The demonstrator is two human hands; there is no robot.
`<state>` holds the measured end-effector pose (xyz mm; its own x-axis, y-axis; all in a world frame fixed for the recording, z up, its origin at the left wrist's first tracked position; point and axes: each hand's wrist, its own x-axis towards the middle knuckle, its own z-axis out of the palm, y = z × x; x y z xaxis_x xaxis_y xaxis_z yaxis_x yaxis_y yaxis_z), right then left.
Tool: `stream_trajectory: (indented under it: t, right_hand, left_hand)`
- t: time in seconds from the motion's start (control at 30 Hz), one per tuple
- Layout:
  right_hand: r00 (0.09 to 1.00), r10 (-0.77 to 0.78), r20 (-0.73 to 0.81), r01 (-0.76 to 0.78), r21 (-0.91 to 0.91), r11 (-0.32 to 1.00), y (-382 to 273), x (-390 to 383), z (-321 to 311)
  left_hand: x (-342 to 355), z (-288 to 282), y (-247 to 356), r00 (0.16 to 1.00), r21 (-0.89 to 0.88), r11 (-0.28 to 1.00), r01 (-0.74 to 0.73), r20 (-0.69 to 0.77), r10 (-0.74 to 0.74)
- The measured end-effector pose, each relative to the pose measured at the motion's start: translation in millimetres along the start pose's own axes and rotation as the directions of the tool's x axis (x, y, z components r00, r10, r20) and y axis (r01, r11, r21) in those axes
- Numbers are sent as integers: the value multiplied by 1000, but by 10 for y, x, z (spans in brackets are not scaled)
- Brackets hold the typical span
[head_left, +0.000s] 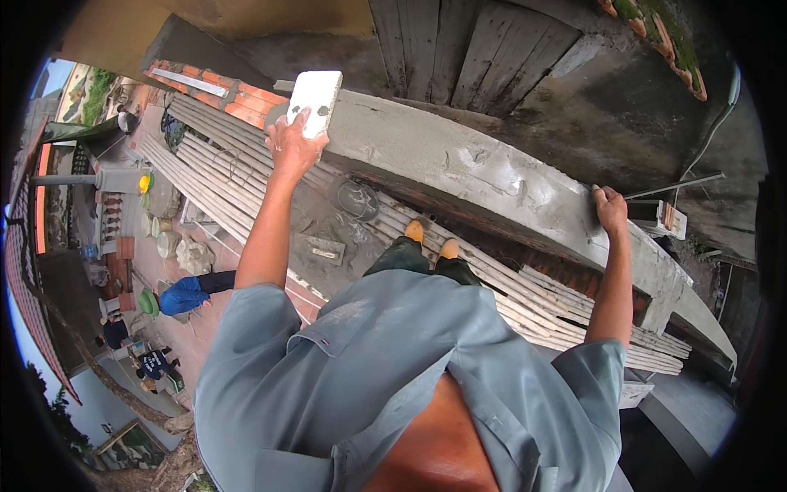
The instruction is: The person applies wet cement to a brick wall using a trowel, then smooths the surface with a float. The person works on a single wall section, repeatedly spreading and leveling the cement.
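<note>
My left hand [295, 148] is closed on a white rectangular block [320, 88], which looks like a foam float with two dark spots on its face. The block is at the left end of a long wall top [434, 141] coated in wet grey mortar, beside a stretch of orange bricks [250, 105]. Whether its underside touches the mortar is hidden. Far to the right, my right hand [611, 211] has its fingers curled over the same wall's upper edge. The mortar between my hands is partly smooth, with rough, shiny patches.
I stand on bamboo poles [525, 303] in yellow-toed boots [415, 232]. A dark bucket [355, 199] and a mortar-covered board [322, 248] lie near my feet. Down at left, a person in blue [184, 295] wears a green hat. Wooden boards [484, 49] stand beyond the wall.
</note>
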<state>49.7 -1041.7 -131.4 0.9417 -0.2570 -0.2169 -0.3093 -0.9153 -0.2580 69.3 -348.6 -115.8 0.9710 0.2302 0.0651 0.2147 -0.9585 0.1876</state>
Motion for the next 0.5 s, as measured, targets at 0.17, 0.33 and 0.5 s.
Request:
stream_trajectory:
  t: [0.17,0.33,0.5]
  right_hand:
    - [998,64,11,-64,32,997,-69,-38,-36]
    - [996,75,38,-75,21,997,-119,-55,-80]
    - [996,94,8,-94,17,995,-114,-37,-52]
  left_hand:
    - [-549,267,827,949,-117,942,-315,-19,315]
    - [-923,354,2057,773,-309,746,-590,48,632]
    - [-862,244,2344,689,-339,723,-602,238,685]
